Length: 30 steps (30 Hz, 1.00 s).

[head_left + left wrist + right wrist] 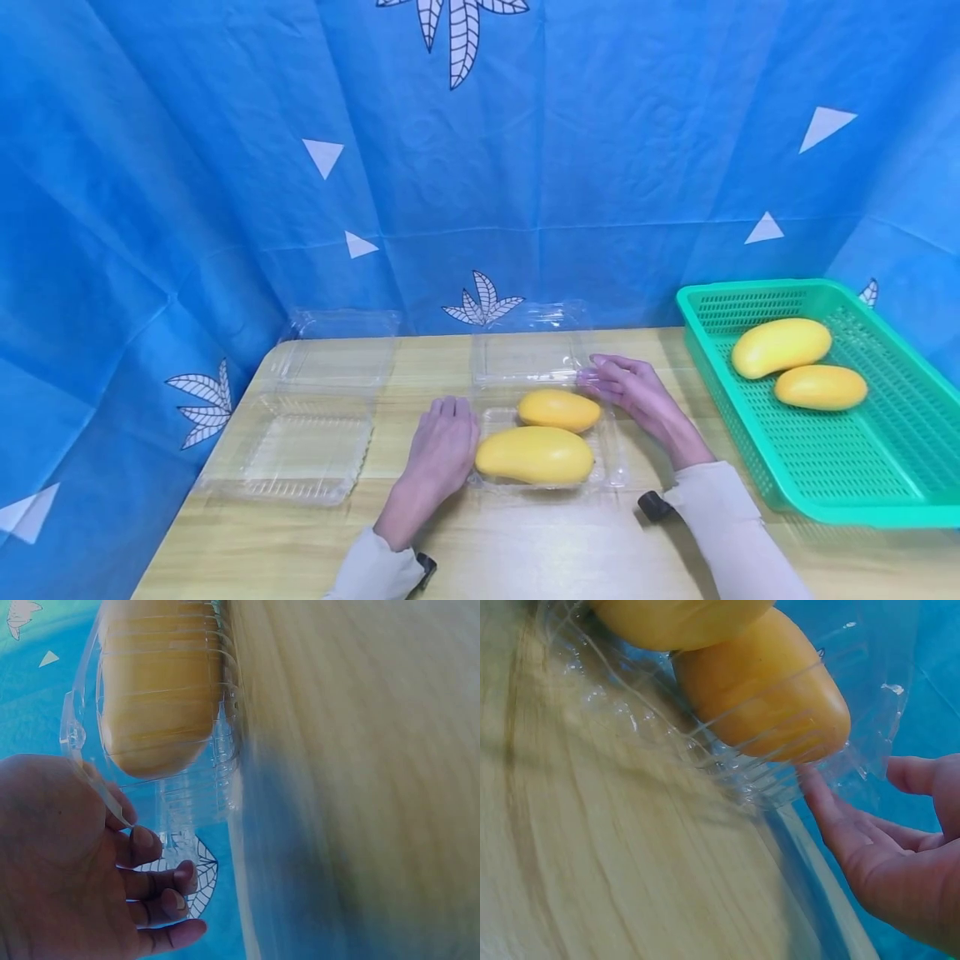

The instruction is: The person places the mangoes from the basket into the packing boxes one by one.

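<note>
A clear plastic clamshell container (611, 477) lies on the table, its lid (528, 357) folded back. Two yellow mangoes fill its base: a smaller mango (558, 410) behind a larger mango (534, 455). My left hand (444, 446) is at the base's left side; in the left wrist view its thumb and curled forefinger pinch the plastic rim (112, 801). On the other side, my right hand (637, 396) reaches the right side near the fold. Its fingers are extended against the plastic, and the thumb (911, 776) stands apart from them.
Another clear clamshell container (307, 450) lies unfolded at the left of the table (540, 550). A green plastic basket (780, 483) stands at the right, holding a large mango (780, 346) and a smaller mango (821, 388). A blue patterned curtain (600, 167) hangs behind the table.
</note>
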Each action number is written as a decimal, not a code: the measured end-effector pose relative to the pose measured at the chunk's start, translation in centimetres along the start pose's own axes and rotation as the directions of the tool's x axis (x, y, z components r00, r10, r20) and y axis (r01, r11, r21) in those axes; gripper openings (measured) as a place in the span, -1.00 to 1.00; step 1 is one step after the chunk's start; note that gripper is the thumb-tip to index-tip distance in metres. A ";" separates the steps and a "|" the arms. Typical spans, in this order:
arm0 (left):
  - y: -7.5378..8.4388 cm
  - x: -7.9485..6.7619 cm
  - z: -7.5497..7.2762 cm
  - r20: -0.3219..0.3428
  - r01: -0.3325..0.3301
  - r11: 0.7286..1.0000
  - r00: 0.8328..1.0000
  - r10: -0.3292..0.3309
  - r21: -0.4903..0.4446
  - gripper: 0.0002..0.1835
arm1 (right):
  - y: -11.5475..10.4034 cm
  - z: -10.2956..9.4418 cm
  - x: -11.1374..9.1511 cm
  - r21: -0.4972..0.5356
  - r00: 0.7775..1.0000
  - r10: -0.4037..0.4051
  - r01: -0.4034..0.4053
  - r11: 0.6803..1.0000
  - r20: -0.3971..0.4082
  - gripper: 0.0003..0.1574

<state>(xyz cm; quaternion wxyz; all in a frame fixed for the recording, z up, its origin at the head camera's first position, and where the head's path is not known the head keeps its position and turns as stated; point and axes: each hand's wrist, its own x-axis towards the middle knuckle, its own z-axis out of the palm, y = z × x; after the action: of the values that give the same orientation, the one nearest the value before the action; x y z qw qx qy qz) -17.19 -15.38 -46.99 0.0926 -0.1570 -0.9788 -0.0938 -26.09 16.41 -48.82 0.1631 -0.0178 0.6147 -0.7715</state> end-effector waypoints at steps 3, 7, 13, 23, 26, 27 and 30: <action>0.0 -0.1 0.0 0.004 0.000 1.000 1.000 0.000 0.001 -0.74 | 0.1 0.1 0.1 0.028 1.000 0.004 -0.004 1.000 0.006 -0.24; 0.0 -0.1 0.1 -0.001 0.003 1.000 1.000 -0.003 0.005 -0.74 | 0.2 0.2 0.1 0.020 1.000 0.000 0.000 1.000 -0.001 -0.25; 0.1 -0.1 0.2 -0.007 0.008 1.000 1.000 -0.009 -0.005 -0.75 | 0.3 0.5 0.1 0.042 1.000 -0.021 0.022 0.999 -0.021 -0.27; 0.2 -0.1 0.0 0.019 0.008 1.000 1.000 -0.008 0.006 -0.75 | -0.5 0.8 -0.5 0.003 0.999 -0.041 0.041 0.999 -0.025 -0.33; 0.3 0.0 -0.1 0.019 0.008 1.000 1.000 -0.009 0.008 -0.74 | -0.7 0.8 -0.6 -0.014 0.999 -0.051 0.051 0.999 -0.016 -0.31; 0.3 0.1 -0.1 0.015 0.009 1.000 1.000 -0.009 0.008 -0.74 | -0.8 0.8 -0.5 -0.013 0.998 -0.055 0.055 0.998 -0.010 -0.30; 0.2 0.2 0.0 0.007 0.012 1.000 1.000 -0.012 0.013 -0.73 | -0.9 0.8 -0.5 0.001 0.998 -0.067 0.067 0.998 0.005 -0.30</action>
<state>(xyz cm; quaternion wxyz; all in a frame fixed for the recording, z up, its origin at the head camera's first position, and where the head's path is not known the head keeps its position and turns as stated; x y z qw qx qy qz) -17.26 -15.11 -46.89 0.0897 -0.1510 -0.9806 -0.0874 -25.66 15.95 -47.66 0.1387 -0.0404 0.6131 -0.7767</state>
